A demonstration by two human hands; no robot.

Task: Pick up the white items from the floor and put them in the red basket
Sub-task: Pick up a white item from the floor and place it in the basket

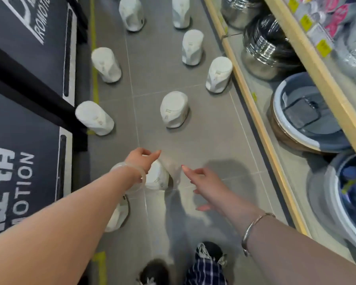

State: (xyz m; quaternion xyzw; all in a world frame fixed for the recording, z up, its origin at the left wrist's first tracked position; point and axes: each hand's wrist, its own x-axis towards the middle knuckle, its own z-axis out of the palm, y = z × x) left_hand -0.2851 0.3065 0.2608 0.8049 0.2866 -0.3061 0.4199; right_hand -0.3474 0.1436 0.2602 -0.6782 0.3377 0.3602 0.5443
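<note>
Grey tiled floor (204, 128) runs up the middle of the head view, an aisle dotted with white items standing upright. I count several ahead: one at centre (174, 109), one to its left near the dark panel (94, 117), one further up on the left (106, 64), two on the right near the shelf edge (218, 74) (192, 47), and two more at the top (131, 13) (180, 11).

Left hand (141, 159) hangs directly over the nearest white item (157, 176), fingers loosely curled, index extended, gripping nothing that I can see; a clear bangle (132, 177) sits on that wrist. Another white item (118, 214) is partly hidden under the left forearm.

Right hand (206, 185) is just beside the nearest item, apart from it, fingers relaxed and spread, index pointing forward. A thin metal bracelet (253, 229) circles its wrist.

I cannot find the red basket anywhere in this view.

Surroundings: dark promotional panels (29, 99) with white lettering wall in the left side, yellow floor tape (94, 75) along their foot. On the right, a wooden-edged shelf (253, 112) holds steel pots (267, 52) and grey-blue basins (304, 114). Shoes (211, 251) and checked trousers show at bottom.
</note>
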